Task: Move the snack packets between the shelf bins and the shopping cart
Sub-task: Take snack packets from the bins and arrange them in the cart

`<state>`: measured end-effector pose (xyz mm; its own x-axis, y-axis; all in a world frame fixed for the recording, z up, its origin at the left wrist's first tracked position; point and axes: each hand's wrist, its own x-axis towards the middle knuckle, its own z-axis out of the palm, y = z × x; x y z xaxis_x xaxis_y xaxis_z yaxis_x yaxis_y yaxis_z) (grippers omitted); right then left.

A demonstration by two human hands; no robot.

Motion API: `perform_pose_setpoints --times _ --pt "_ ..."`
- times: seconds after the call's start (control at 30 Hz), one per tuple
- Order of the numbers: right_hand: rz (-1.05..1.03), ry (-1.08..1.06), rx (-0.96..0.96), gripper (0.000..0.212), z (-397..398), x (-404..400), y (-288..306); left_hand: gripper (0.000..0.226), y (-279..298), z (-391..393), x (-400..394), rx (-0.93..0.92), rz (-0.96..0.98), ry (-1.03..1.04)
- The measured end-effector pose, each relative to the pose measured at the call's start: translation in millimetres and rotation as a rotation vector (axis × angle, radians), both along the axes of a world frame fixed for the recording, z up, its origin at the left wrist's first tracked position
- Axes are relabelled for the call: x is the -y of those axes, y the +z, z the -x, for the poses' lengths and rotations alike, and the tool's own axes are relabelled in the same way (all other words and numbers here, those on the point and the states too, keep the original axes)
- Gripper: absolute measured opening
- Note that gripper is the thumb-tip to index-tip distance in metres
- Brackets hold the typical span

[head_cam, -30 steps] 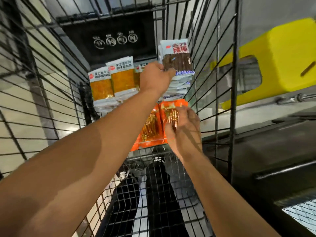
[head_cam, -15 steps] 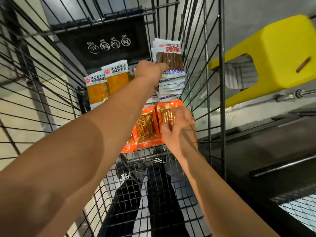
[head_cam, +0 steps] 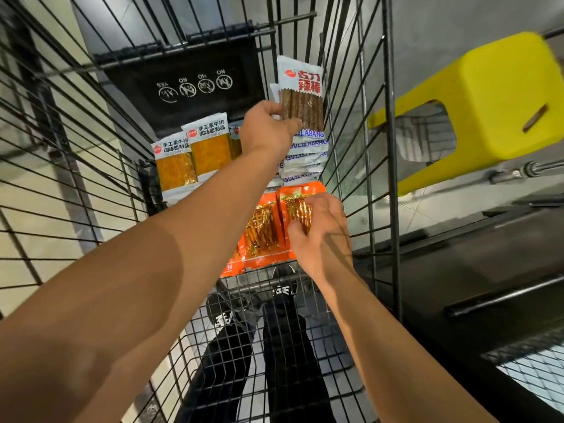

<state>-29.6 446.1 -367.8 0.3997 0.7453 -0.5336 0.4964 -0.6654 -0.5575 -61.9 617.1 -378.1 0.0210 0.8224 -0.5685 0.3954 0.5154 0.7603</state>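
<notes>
Shopping cart [head_cam: 389, 148]: black wire basket fills most of the view, seen from above. Its mesh floor shows the person's dark trouser legs [head_cam: 283, 355] and shoes beneath. A black plastic flap [head_cam: 183, 71] with white pictograms sits at the far end of the basket.

Yellow stool [head_cam: 494, 96]: outside the cart, right of its wire side, upper right of view. A dark shelf surface [head_cam: 473, 270] lies below it on the right.

Packets lie in three groups at the far end of the cart floor:
- white packets with orange-yellow windows [head_cam: 190, 154], overlapping, far left, against the flap.
- stack of white packets [head_cam: 305, 160] printed GULILABANG, fanned, far right corner against the wire side.
- orange foil packets [head_cam: 262, 233], overlapping, just nearer than the other two groups.

Left hand [head_cam: 268, 132]: arm reaches diagonally across the basket. Fingers and thumb pinch the lower edge of one white stick-snack packet [head_cam: 300, 93], red lettering on top, brown sticks in its window. The packet stands upright, lifted above the GULILABANG stack, close to the right wire side.

Right hand [head_cam: 320, 236]: over the right end of the orange group. Fingers curl onto the rightmost orange foil packet [head_cam: 300, 212], thumb at its near edge. That packet lies among its neighbours; can't tell whether it is lifted clear of them.
</notes>
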Motion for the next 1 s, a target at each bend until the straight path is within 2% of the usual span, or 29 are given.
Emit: perform_pose_setpoints --times 0.1,0.27,0.4,0.5,0.63,0.7,0.8,0.87,1.0 --pt "-0.004 -0.043 -0.053 0.044 -1 0 -1 0.023 3 4 1 0.050 0.067 0.056" --pt "-0.064 -0.218 -0.188 0.032 2 -2 0 0.022 9 41 22 0.106 0.057 0.049" --pt "-0.147 -0.504 -0.499 0.012 1 -9 4 0.025 16 84 59 0.272 0.172 0.029" --pt "-0.130 -0.478 -0.627 0.022 0 -16 1 0.026 11 102 81 0.306 0.224 0.015" --pt "-0.046 -0.465 -0.641 0.029 1 -15 -12 0.028 4 115 100 0.250 0.260 -0.061" --pt "-0.015 -0.459 -0.619 0.025 4 -7 -18 0.029 3 116 104 0.187 0.233 -0.174" --pt "-0.036 -0.501 -0.587 0.035 7 1 -17 0.027 2 114 104 0.062 0.112 -0.375" --pt "-0.050 -0.526 -0.585 0.040 10 2 -16 0.031 5 112 100 0.048 0.104 -0.450" --pt "-0.067 -0.556 -0.589 0.034 9 12 -18 0.023 11 106 77 -0.019 0.054 -0.322"
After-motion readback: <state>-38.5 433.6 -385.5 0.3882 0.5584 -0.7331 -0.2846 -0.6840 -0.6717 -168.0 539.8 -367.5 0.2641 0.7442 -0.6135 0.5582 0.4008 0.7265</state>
